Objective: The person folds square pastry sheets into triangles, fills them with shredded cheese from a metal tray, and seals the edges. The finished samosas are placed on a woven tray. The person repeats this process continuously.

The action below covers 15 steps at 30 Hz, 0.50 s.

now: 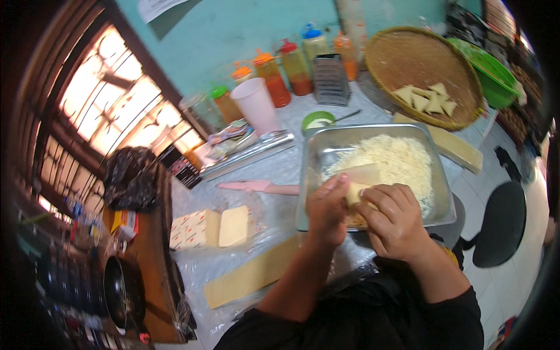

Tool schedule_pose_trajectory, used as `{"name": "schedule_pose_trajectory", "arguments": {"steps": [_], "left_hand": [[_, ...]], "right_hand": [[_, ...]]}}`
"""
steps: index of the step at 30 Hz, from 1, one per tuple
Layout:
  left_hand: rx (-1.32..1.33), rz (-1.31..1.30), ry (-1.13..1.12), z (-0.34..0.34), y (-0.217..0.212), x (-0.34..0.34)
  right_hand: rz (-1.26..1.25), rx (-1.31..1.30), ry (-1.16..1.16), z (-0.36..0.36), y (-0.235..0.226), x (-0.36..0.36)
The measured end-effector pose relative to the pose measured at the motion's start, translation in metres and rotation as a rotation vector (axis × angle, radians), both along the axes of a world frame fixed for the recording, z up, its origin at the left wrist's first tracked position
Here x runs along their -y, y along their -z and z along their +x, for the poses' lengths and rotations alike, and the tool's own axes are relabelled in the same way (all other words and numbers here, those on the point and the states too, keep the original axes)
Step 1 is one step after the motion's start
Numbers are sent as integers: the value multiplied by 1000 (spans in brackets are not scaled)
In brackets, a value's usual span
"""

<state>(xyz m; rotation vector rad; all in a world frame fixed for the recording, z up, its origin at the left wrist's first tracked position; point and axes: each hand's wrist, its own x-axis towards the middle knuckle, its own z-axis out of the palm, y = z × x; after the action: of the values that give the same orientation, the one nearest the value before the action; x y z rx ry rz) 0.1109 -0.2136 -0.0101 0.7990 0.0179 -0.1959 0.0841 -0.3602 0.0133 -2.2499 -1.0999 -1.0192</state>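
Over the near side of a metal tray (pixel 314 149), my two hands hold a thin, pale pastry wrapper (pixel 364 173), partly folded between them. My left hand (pixel 326 213) grips its left side with the thumb up. The fingers of my right hand (pixel 394 219) pinch its right side. Whether there is filling inside the fold is hidden by my fingers. White shreds that look like grated cheese (pixel 402 160) are heaped in the tray. Left of my forearm lies a long strip of pale wrappers (pixel 251 275). Folded triangular pastries (pixel 434 104) rest on a round woven tray (pixel 420 55).
Left of the metal tray lie a pink flat utensil (pixel 245 185) and a cut pale block (pixel 234 226) beside its wrapping. Sauce bottles (pixel 271 76), a box grater (pixel 331 81) and a green bowl (pixel 317 119) line the back. A black chair (pixel 500 224) stands right.
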Motion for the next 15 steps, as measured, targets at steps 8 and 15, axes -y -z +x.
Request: {"name": "schedule_pose_trajectory", "arguments": {"steps": [8,15], "left_hand": [[-79,-180,22,7,12,-2],[-106,-278,166,7,14,-2]], "right_hand": [[-38,-77,99,-4,-2,-21],[-11,-159,150,-7,-3,-21]]}}
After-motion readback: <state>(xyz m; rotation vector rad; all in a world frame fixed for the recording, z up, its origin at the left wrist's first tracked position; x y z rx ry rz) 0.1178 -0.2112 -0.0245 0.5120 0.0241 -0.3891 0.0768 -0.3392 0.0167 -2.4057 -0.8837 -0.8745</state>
